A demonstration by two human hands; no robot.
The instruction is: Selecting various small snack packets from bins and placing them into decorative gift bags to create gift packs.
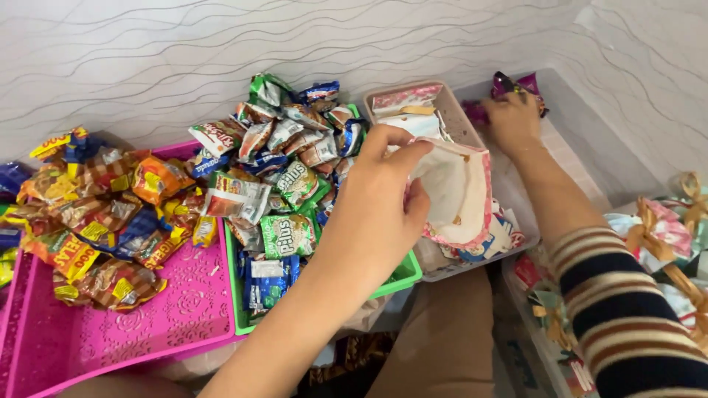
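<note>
My left hand [372, 214] pinches the rim of a small white pouch with a pink edge [457, 195] and holds it open over a beige tray [457, 110]. Far to the right, my right hand [512, 121] grips purple snack packets [516, 85] inside a clear plastic bin [582, 158]. The right arm wears a striped sleeve [627, 317]. A green tray [402, 276] heaped with green, white and blue snack packets [287, 177] lies just left of my left hand.
A pink tray [147, 324] at the left holds orange, red and yellow snack packets [103, 214]. Finished pouches with gold ribbon bows [667, 236] lie at the right edge. A pale wavy-patterned surface [221, 51] runs behind everything. My legs are below.
</note>
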